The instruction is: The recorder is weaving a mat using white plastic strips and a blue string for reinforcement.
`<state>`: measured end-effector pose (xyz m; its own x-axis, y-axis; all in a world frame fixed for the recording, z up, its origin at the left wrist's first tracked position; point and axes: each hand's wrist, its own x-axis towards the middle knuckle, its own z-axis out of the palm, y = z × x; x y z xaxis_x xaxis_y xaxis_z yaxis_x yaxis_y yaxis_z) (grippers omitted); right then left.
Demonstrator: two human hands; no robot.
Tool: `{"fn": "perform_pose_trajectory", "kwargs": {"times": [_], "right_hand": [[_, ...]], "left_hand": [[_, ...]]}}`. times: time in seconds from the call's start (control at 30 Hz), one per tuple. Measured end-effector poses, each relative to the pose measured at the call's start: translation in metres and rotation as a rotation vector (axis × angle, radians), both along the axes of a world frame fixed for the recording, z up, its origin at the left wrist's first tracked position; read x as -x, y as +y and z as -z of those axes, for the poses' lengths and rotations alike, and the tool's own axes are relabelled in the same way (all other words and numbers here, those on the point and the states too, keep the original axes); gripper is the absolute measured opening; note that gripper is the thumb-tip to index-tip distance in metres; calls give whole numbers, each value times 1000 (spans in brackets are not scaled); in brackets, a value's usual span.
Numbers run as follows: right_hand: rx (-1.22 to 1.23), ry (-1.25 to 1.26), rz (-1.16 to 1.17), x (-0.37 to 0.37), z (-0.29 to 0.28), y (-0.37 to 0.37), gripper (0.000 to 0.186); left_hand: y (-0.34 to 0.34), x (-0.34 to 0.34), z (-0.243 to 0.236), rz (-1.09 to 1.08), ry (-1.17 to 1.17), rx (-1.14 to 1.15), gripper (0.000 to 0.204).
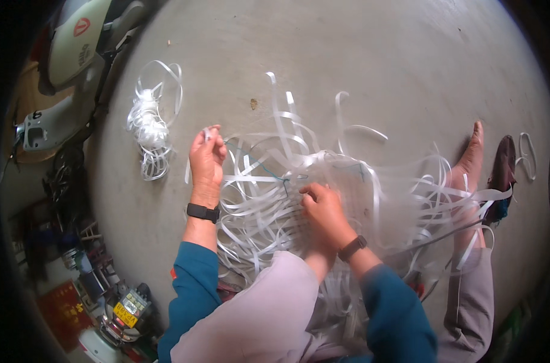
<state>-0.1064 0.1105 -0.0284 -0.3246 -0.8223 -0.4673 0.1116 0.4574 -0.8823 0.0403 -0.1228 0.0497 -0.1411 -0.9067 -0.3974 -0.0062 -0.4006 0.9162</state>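
Observation:
White plastic straps spread loosely in front of me, around a woven white panel with a tight grid. My left hand is raised left of the panel, fingertips pinched together; a small pale bit shows between them, too small to name. A thin blue-green cord runs from near that hand to a knot at the panel's left part. My right hand rests low over the panel with curled fingers. Whatever lies under its fingertips is hidden. The panel's right side is blurred.
A bundled coil of white strap lies on the concrete floor. My bare foot is at the right, near a dark shoe and a loose strap loop. Parked scooters line the left.

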Motion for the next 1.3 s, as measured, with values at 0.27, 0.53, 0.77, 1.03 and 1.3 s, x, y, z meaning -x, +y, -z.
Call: {"fn": "perform_pose_trajectory", "kwargs": {"times": [0.27,0.53,0.77,1.03,1.3], "right_hand": [[-3,47,-39,4,-6,-1,18],[-2,51,-41,5,-9,-3,17],[20,91,-43,7,-9,-3,16],[-2,83,-34,7,-12,-4,16],[8,172,-65,5,-9,-4,15]], "left_hand": [[34,23,22,632,-460,-113,16],[47,21,38,872,-618,-129,22],[54,31,38,974,-696,-98,23],[53,30,53,1064,-727,-54,32],[52,33,64,988,-683,-95,29]]}}
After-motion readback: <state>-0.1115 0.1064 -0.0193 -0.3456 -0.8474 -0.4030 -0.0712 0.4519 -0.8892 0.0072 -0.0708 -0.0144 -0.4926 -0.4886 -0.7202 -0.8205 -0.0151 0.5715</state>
